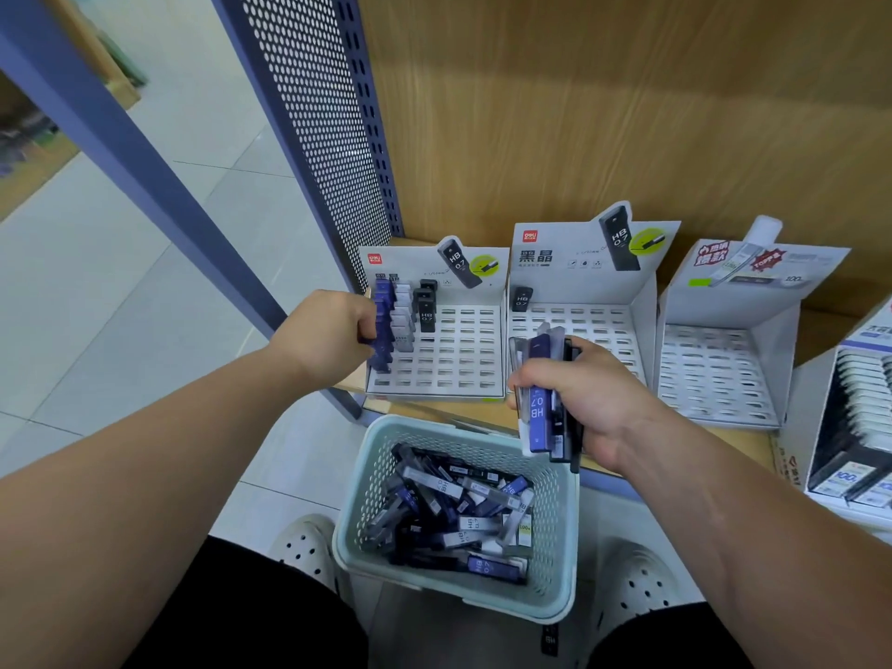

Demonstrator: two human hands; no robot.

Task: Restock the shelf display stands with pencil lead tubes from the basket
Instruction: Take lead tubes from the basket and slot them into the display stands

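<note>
Basket (355, 514) at my knees holds loose lead tubes (449, 514). Left stand (458, 359): mostly empty slots. Right hand (589, 398) clamps a loose bundle (540, 408); could fan out, drop. Left hand (333, 330) pinches a blue tube (382, 345) at the edge column; skewed push may topple neighbours.

Left hand (333, 335) and right hand (589, 398) outstretched, fingers (543, 371) tight on tubes (537, 412).

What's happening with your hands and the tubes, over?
Left hand pinching a blue tube at the left stand. Right hand gripping a bunch of tubes. Basket holds plenty more. Nothing in the way.
</note>
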